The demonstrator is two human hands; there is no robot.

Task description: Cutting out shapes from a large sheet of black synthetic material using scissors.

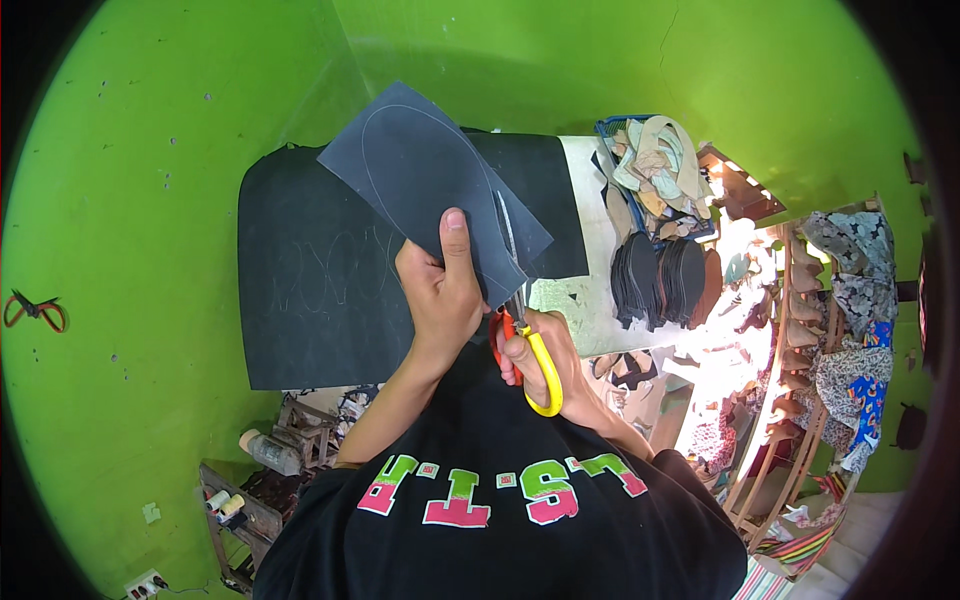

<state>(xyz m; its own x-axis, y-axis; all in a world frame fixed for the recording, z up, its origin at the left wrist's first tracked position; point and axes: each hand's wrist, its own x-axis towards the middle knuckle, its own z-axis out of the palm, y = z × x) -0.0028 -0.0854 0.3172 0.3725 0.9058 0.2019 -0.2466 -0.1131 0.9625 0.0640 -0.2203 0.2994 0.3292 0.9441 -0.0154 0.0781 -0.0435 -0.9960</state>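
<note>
My left hand [445, 285] grips a dark grey sheet [410, 150] near its lower edge, thumb laid on top. A pale, elongated oval outline, like a shoe sole, is drawn on the sheet. In my right hand [550, 350] are scissors [542, 382] with one red and one yellow handle loop. Their blades point up and away from me, parted at the sheet's right part, and a cut seems to run there. Beneath, a large black sheet [300, 220] with faint chalk outlines covers much of the white table [595, 235]. My left fingers behind the sheet are hidden.
Stacks of dark sole-shaped pieces [635, 280] stand at the table's right, near a blue basket [690, 230] of cut scraps. A wooden rack [775, 420] with fabrics is farther right. Low left are a plastic bottle [270, 452] and thread spools [230, 505]. Other scissors [36, 312] hang on the green wall.
</note>
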